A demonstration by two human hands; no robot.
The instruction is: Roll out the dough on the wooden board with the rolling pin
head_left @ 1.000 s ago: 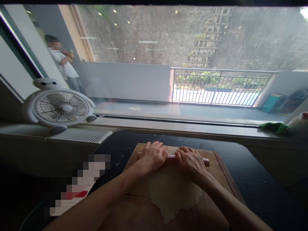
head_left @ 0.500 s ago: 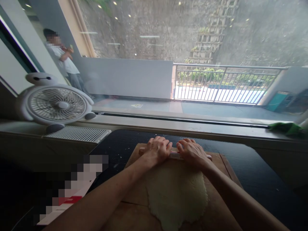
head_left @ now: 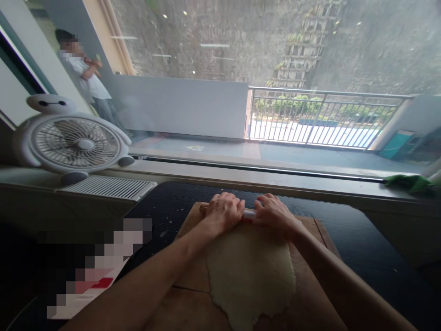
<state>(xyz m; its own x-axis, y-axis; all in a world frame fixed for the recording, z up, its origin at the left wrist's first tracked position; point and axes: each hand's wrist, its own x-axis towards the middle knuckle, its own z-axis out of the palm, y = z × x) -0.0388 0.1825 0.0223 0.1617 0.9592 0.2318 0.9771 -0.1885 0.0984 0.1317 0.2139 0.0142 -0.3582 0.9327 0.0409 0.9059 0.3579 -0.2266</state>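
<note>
A thin sheet of pale dough with a ragged near edge lies on a wooden board. Across its far end runs a rolling pin, mostly covered by my hands. My left hand is curled over the pin's left part, where the wooden handle end shows just beyond it. My right hand rests on the pin's right part with its fingers bent over it. Between the two hands a short pale stretch of the pin is visible.
The board lies on a black table with flour specks. A white fan stands at left beside a vent grille. A green cloth lies on the sill at right. Beyond the window, a person stands near a railing wall.
Both hands stay on the rolling pin at the dough's far end; the pin appears slightly turned. The view has shifted a little, so the fan sits further left.
</note>
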